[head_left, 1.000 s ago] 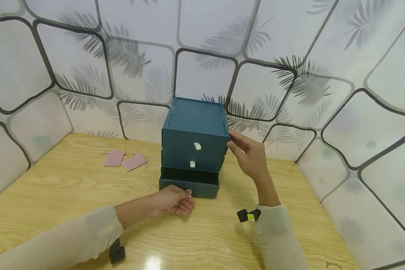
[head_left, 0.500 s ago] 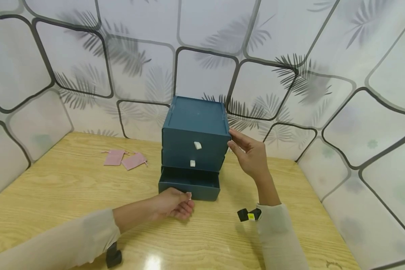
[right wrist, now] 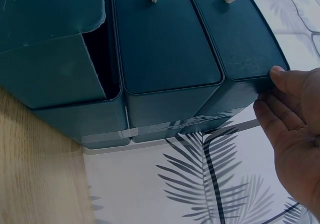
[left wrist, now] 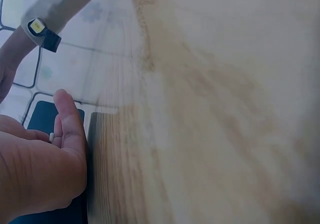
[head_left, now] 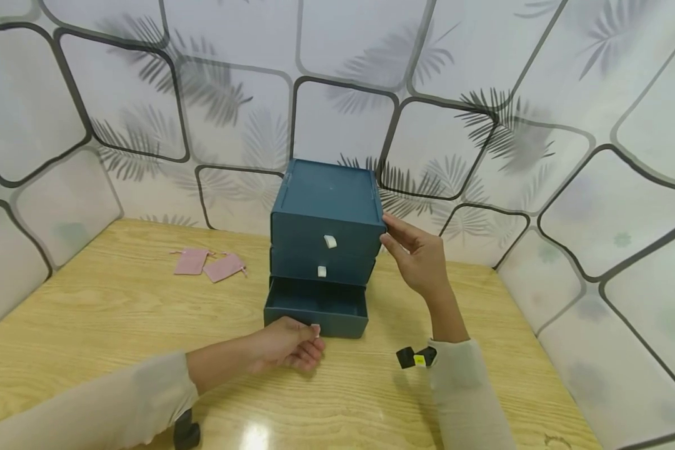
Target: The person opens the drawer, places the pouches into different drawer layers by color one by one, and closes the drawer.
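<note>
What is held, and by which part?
The left hand pinches the bottom drawer by its white tab; the right hand touches the cabinet at a front corner.

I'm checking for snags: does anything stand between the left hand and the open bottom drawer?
Nothing visible does: the left hand pinches the white tab of the bottom drawer, and the pink pouches lie off to the left, out of the way.

Pink pouches (head_left: 190, 262) on wooden table (head_left: 107, 306)

way in: above bottom drawer (head_left: 345, 324) | front: left hand (head_left: 285, 345) blocks | upper right: right hand (head_left: 420, 261) blocks
</note>
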### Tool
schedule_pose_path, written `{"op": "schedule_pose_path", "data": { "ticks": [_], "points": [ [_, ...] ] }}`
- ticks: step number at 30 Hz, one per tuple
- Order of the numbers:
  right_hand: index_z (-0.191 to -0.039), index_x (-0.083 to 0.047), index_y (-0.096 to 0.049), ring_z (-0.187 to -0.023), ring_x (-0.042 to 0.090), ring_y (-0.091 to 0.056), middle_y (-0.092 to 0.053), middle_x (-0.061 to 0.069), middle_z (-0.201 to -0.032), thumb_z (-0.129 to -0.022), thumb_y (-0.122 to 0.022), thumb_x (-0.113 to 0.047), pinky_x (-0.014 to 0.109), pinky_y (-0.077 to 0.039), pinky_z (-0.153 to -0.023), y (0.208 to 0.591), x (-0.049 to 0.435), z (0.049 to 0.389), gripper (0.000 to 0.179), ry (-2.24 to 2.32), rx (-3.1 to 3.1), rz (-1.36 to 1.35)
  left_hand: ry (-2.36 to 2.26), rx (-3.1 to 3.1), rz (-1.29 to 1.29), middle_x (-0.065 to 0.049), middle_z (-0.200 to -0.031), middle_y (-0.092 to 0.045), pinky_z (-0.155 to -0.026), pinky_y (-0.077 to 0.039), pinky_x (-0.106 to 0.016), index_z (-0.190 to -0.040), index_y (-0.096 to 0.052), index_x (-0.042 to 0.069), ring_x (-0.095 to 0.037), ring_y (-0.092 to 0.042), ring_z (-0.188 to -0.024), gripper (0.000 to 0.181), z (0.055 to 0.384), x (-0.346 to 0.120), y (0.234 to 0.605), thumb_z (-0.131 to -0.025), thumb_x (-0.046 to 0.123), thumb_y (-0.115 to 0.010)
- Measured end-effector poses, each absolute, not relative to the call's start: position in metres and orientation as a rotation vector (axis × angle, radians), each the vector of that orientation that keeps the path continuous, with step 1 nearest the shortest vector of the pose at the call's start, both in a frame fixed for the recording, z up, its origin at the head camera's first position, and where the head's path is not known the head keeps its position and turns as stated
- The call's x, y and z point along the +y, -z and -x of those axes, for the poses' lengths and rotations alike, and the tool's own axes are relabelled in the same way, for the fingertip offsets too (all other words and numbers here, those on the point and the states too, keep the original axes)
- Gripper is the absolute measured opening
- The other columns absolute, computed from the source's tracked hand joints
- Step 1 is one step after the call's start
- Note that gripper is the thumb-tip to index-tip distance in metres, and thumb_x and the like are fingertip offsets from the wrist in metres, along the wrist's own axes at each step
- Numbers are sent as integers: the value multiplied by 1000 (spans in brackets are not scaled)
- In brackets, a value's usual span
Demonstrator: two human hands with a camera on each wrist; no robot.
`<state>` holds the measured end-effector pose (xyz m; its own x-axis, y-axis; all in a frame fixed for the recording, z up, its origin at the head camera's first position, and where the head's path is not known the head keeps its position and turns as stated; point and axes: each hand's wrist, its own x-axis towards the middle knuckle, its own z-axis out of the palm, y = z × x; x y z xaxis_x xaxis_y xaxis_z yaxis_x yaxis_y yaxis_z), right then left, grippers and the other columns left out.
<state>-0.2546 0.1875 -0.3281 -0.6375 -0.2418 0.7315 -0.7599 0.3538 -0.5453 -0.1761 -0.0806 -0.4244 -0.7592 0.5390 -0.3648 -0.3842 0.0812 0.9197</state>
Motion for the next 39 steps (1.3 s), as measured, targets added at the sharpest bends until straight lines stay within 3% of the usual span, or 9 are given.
{"op": "schedule_pose_path", "data": {
  "ticks": [39],
  "points": [
    [-134,1,-66,-114,29,-69,-66,15,-134,-95,-71,-1,24,-57,-90,328,188,255,39,-1262,-2091,-854,-1775,1684,-169,-5,-78,-65,-65,-60,-22,-99,-69,-7,-11,-65,-68,38,148,-81,428,-111,24,-49]
  ]
}}
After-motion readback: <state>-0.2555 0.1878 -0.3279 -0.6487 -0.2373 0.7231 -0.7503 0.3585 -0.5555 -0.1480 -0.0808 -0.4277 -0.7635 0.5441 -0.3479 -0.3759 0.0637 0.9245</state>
